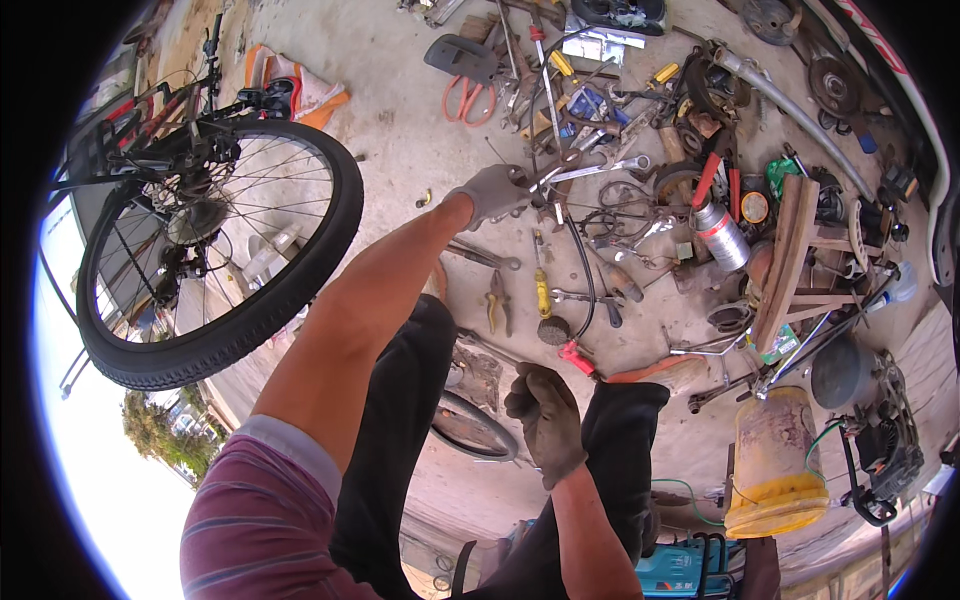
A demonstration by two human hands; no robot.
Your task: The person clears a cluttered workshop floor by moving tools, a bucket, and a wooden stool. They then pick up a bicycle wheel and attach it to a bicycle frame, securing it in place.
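A silver spanner (590, 170) lies among the scattered tools on the concrete floor (400, 120), its near end right at the fingertips of the gloved left hand (492, 192), which stretches out at full arm's length. The hand's fingers curl around the tool's end, though whether they have truly closed on it cannot be told from this angle. The spanner runs away from the hand toward the right, into the thick of the pile.

The gloved right hand (546, 420) hangs loose and empty well apart from the spanner, above the dark-trousered knees, its fingers half curled and gripping nothing.

Just below the left hand lie pliers (498, 300) and a yellow-handled screwdriver (541, 288), beside a black cable (585, 270) that curves down the floor. Orange-handled scissors (467, 98) rest near the floor's far edge, above the hand. To the right of the spanner stands a silver spray can (722, 235), tilted amid brackets and rings. A grubby yellow bucket (775, 460) sits toward the lower right. At the left, an upturned bicycle's rear wheel (215, 250) rises with its black tyre and spokes, well apart from both hands.
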